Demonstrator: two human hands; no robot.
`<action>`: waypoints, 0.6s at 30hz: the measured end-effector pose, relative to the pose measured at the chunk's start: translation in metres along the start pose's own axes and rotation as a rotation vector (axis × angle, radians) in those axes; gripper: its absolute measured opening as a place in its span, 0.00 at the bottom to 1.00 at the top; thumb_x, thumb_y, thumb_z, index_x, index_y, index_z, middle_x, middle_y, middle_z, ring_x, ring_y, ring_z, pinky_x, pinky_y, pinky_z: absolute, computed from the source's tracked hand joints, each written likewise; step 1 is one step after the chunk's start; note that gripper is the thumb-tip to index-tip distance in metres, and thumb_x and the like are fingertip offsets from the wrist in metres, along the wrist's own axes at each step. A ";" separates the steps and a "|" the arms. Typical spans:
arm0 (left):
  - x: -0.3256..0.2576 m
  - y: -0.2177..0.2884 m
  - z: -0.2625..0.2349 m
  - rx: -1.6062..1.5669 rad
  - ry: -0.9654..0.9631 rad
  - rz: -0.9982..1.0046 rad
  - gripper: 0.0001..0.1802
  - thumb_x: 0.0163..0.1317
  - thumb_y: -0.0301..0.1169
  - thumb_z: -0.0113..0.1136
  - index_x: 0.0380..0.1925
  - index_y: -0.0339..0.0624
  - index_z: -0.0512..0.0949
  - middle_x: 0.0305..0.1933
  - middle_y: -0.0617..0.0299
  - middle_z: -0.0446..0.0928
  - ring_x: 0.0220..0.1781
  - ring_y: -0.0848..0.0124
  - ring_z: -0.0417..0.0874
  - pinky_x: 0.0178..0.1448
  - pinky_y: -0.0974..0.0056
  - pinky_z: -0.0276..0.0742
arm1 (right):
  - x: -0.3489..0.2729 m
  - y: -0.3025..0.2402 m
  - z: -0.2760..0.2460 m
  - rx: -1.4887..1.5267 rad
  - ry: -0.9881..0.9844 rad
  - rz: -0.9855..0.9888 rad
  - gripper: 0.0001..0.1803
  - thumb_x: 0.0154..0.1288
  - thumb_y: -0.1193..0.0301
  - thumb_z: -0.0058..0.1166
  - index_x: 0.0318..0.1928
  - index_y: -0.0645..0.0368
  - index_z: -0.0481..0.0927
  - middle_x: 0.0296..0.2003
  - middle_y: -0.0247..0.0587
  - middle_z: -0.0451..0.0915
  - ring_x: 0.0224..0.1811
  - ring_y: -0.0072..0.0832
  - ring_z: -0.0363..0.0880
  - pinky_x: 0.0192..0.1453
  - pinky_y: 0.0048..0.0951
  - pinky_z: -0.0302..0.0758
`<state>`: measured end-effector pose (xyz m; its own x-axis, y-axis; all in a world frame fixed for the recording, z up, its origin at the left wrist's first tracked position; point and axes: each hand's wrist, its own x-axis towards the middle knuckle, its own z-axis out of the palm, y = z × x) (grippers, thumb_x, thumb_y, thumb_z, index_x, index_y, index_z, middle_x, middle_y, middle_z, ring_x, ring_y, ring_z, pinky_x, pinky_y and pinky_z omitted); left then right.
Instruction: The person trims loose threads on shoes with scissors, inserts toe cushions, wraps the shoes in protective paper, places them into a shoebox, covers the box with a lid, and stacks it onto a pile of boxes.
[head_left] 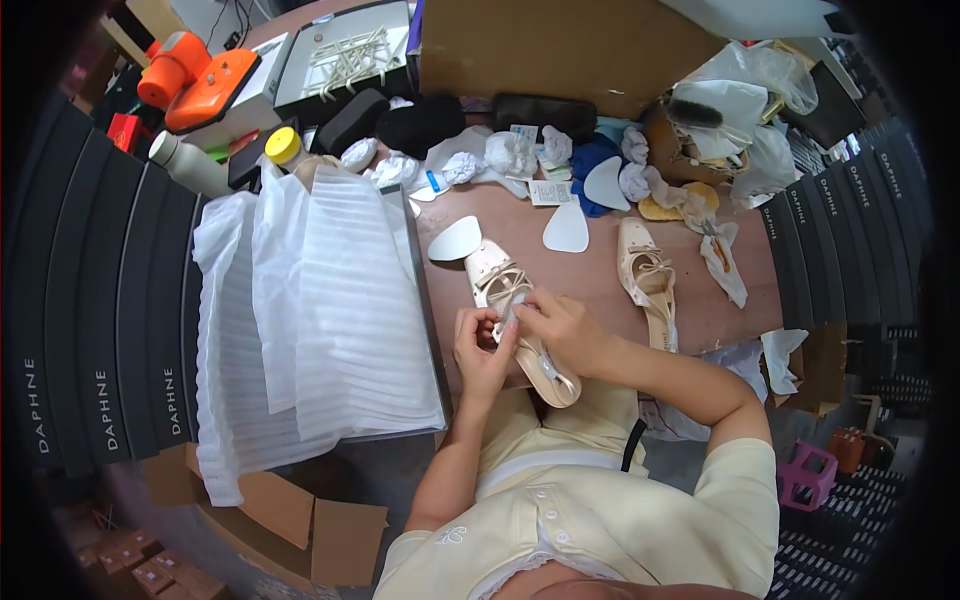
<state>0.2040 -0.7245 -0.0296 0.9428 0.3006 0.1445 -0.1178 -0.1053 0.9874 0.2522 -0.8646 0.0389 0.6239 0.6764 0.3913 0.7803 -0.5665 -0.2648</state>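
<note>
A beige flat shoe (492, 268) with a bow and an open back lies in front of me, its heel end pointing at my lap. Over its middle, the fingers of my left hand (482, 352) are curled closed at the shoe's edge. My right hand (570, 335) pinches a small whitish, see-through piece (514, 304) above the shoe's opening. My fingers partly hide that spot. To the right, the matching beige shoe (640, 262) lies apart from both hands. White rounded card inserts (567, 229) lie beyond the shoes, one against the toe of the near shoe.
On the left an open box (428, 330) holds white foam wrapping (340, 300). Dark shoeboxes (100, 300) are stacked at both sides. Crumpled paper balls (511, 154), dark pouches and a carton (690, 140) of plastic scraps line the back. An open cardboard box (345, 535) stands below left.
</note>
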 end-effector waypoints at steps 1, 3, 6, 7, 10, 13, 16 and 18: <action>0.001 0.006 0.002 0.056 0.004 -0.018 0.12 0.49 0.24 0.64 0.33 0.36 0.72 0.31 0.62 0.67 0.29 0.74 0.67 0.33 0.71 0.66 | 0.001 0.004 0.005 -0.020 -0.041 -0.054 0.17 0.44 0.71 0.57 0.38 0.61 0.73 0.33 0.42 0.71 0.27 0.34 0.76 0.28 0.29 0.76; 0.004 0.016 0.007 0.198 0.045 0.001 0.11 0.48 0.22 0.62 0.31 0.35 0.72 0.32 0.59 0.67 0.28 0.69 0.68 0.32 0.68 0.67 | 0.008 0.004 0.009 -0.058 -0.071 -0.095 0.17 0.44 0.71 0.57 0.38 0.61 0.73 0.32 0.41 0.71 0.28 0.33 0.76 0.28 0.28 0.76; 0.007 0.016 -0.005 0.256 -0.006 -0.107 0.13 0.46 0.22 0.62 0.33 0.35 0.72 0.35 0.56 0.68 0.34 0.66 0.71 0.38 0.65 0.69 | 0.009 -0.004 0.016 -0.085 -0.030 -0.097 0.08 0.45 0.72 0.52 0.29 0.59 0.71 0.28 0.38 0.70 0.32 0.32 0.73 0.30 0.30 0.73; 0.011 0.017 -0.002 0.256 -0.022 -0.087 0.13 0.46 0.22 0.62 0.33 0.35 0.72 0.35 0.56 0.68 0.34 0.66 0.71 0.38 0.65 0.69 | 0.009 0.002 0.016 -0.100 -0.013 -0.086 0.08 0.45 0.72 0.52 0.29 0.59 0.71 0.28 0.38 0.70 0.32 0.32 0.73 0.30 0.30 0.73; 0.018 0.026 0.008 0.439 0.119 0.184 0.25 0.44 0.27 0.65 0.46 0.39 0.73 0.55 0.47 0.64 0.59 0.49 0.63 0.60 0.49 0.60 | 0.010 0.016 0.011 -0.066 0.007 -0.242 0.10 0.46 0.70 0.52 0.31 0.60 0.74 0.31 0.39 0.74 0.37 0.34 0.74 0.37 0.32 0.72; 0.031 0.030 0.010 0.625 -0.114 0.240 0.32 0.43 0.27 0.65 0.54 0.45 0.73 0.65 0.43 0.57 0.68 0.44 0.53 0.66 0.44 0.54 | 0.033 0.053 -0.021 -0.099 0.240 -0.009 0.12 0.46 0.77 0.51 0.36 0.62 0.75 0.35 0.44 0.76 0.39 0.40 0.74 0.40 0.36 0.73; 0.039 0.013 0.009 0.501 -0.140 0.132 0.31 0.42 0.23 0.64 0.52 0.49 0.76 0.67 0.43 0.58 0.66 0.46 0.61 0.65 0.51 0.60 | 0.029 0.139 -0.059 -0.511 0.052 0.506 0.20 0.47 0.77 0.54 0.45 0.57 0.76 0.47 0.44 0.73 0.49 0.41 0.71 0.45 0.38 0.75; 0.043 0.012 0.015 0.530 -0.048 0.136 0.27 0.41 0.19 0.62 0.47 0.48 0.79 0.62 0.46 0.65 0.56 0.49 0.73 0.58 0.56 0.69 | 0.010 0.188 -0.055 -0.613 0.059 0.594 0.20 0.47 0.76 0.56 0.46 0.56 0.76 0.48 0.42 0.72 0.50 0.40 0.70 0.45 0.38 0.74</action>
<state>0.2476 -0.7276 -0.0123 0.9446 0.2085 0.2533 -0.0781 -0.6070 0.7909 0.4024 -0.9901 0.0415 0.9055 0.1710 0.3884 0.1533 -0.9852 0.0762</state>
